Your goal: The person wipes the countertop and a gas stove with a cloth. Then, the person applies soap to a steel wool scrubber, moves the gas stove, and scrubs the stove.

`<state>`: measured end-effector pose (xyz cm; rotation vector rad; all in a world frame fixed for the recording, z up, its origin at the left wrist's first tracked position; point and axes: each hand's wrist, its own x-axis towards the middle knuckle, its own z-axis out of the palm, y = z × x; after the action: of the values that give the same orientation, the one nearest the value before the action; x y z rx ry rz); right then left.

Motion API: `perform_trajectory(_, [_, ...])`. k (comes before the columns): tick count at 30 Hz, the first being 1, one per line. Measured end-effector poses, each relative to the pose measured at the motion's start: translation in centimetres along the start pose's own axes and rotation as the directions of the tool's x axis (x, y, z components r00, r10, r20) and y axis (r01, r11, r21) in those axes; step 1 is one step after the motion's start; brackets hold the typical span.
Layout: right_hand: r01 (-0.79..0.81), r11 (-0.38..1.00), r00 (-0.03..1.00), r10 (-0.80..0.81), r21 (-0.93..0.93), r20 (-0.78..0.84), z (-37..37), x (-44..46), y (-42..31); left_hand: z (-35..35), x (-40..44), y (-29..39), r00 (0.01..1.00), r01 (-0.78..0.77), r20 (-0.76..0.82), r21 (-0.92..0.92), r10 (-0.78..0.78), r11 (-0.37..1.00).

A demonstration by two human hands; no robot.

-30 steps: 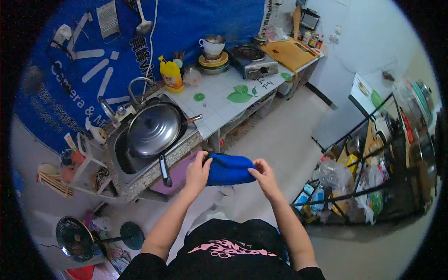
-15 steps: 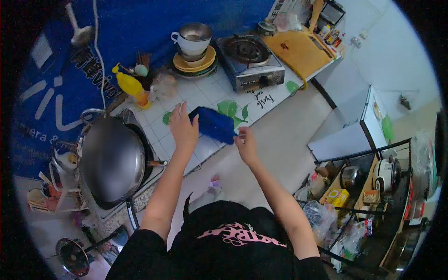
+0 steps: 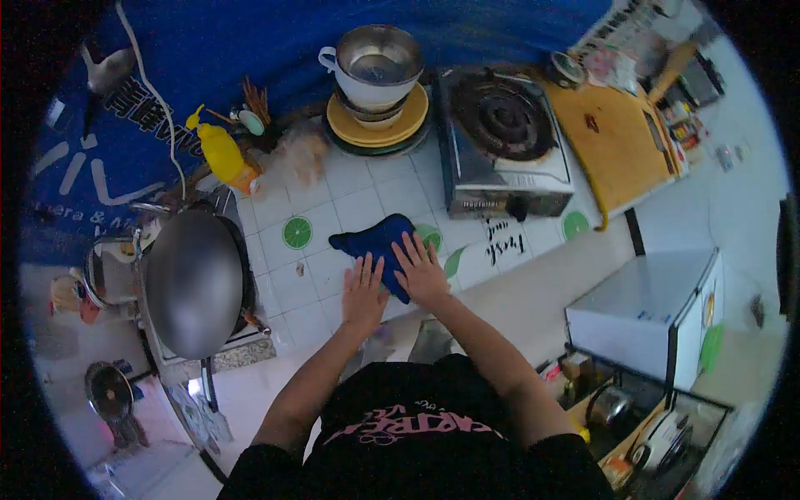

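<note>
Flat contact, no pinch: the left hand (image 3: 364,293) and right hand (image 3: 423,273) lay palm down, fingers extended and slightly parted, over a dark blue cloth (image 3: 379,237). Whether both palms bore fully on it could not be told. Cloth lay on the tile-patterned countertop (image 3: 287,318), bunched unevenly, one corner trailing left and one pointing toward the front edge.

Risks, as judged: with nothing pinched, the cloth could have slid or rucked under uneven pressure, the left hand covering only its near margin. The low corner sat close to the front edge, so a pull toward the body might have drawn it over. A long push away could have met the dish stack, where a white cup (image 3: 377,93) stood high on yellow plates (image 3: 408,125) and looked liable to topple.

Surroundings: gas stove (image 3: 510,179) beyond and right, blocking that side; wooden board (image 3: 604,171) past it. Yellow pump bottle (image 3: 222,155) and crumpled bag (image 3: 302,150) stood at the back left. Small pale scrap (image 3: 300,269) left of the cloth, unidentified. Large round metal lid (image 3: 196,287), blurred, bounded the far left.
</note>
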<state>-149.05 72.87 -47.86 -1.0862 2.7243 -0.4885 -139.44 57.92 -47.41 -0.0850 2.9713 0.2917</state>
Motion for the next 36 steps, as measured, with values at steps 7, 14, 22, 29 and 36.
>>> perform_trajectory(7, [0.132, 0.991, 0.981, -0.126, 0.037, -0.146, -0.1, 10.6, 5.8, -3.0, 10.7, 0.8, 0.964, 0.214, 0.127, 0.143, -0.233, 0.966])
perform_trajectory(14, [0.011, 0.999, 0.99, -0.005, 0.04, -0.143, 2.6, 16.8, 6.4, -1.8, 16.8, -0.6, 0.936, 0.298, 0.104, 0.273, -0.336, 0.915])
perform_trajectory(22, [0.299, 0.954, 0.954, -0.299, 0.012, 0.031, -2.1, 4.0, 7.9, -4.2, 6.7, 5.5, 0.969, 0.101, 0.223, 0.036, -0.106, 0.994])
perform_trajectory(29, [0.182, 0.981, 0.971, -0.17, -0.059, 0.167, -5.8, -4.7, 15.0, -3.1, 3.6, 9.3, 0.943, -0.063, 0.305, -0.232, 0.134, 0.971])
perform_trajectory(36, [-0.285, 0.934, 0.958, 0.281, -0.217, -0.05, -7.6, -10.9, 22.5, 0.6, 9.4, 17.2, 0.913, -0.39, 0.047, -0.19, 0.405, 0.901])
